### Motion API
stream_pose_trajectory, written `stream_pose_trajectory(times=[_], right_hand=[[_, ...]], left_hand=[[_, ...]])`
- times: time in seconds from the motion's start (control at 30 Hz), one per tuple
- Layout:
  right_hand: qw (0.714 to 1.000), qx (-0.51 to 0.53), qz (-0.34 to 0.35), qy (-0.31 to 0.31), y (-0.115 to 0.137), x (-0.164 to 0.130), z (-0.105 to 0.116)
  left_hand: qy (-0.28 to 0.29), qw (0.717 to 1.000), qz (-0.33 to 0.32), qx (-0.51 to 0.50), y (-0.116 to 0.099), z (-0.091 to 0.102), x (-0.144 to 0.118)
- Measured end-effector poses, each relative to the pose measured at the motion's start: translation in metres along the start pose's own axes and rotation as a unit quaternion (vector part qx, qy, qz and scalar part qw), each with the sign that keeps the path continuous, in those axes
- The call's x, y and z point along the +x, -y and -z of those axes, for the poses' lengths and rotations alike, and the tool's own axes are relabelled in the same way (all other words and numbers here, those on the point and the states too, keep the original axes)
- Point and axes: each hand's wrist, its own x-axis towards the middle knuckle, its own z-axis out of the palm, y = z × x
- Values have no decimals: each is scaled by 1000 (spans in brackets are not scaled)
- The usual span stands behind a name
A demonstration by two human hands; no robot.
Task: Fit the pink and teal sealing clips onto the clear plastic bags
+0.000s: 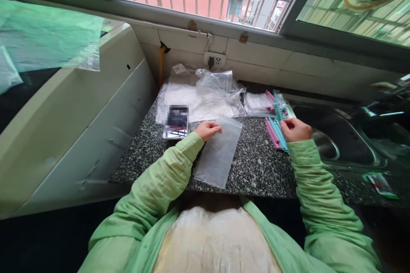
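A clear plastic zip bag (pixel 219 153) lies flat on the speckled granite counter (pixel 256 166) in front of me. My left hand (pixel 207 129) rests curled on the bag's upper left corner, pinching its edge. My right hand (pixel 296 129) is closed around a teal sealing clip (pixel 279 113), at the top of a small pile of teal and pink clips (pixel 275 134) lying to the right of the bag. Both arms wear light green sleeves.
Crumpled clear bags (pixel 218 87) and white sheets (pixel 179 98) lie at the back of the counter, with a printed packet (pixel 176 126) on the left. A steel sink (pixel 336 136) sits to the right, a white appliance (pixel 80 115) to the left, a wall socket (pixel 214 59) behind.
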Motion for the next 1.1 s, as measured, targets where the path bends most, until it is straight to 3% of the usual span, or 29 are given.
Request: stream_pose_trajectory(times=[0.1,0.2,0.33,0.63,1.1], right_hand=[[989,79,125,-18,31,-7,-14],[957,112,268,-28,57,-14,-31],[928,100,355,-52,80,-23,-53],[895,-5,433,-108,89,-35,-70],[901,54,429,-27,84,-46,-89]], left_hand=[[-21,1000,-2,19,0,0,1],[-47,998,-10,27,2,-1,3],[-47,999,-10,18,5,0,5],[-14,999,19,-25,6,1,5],[-25,999,32,-1,8,0,8]])
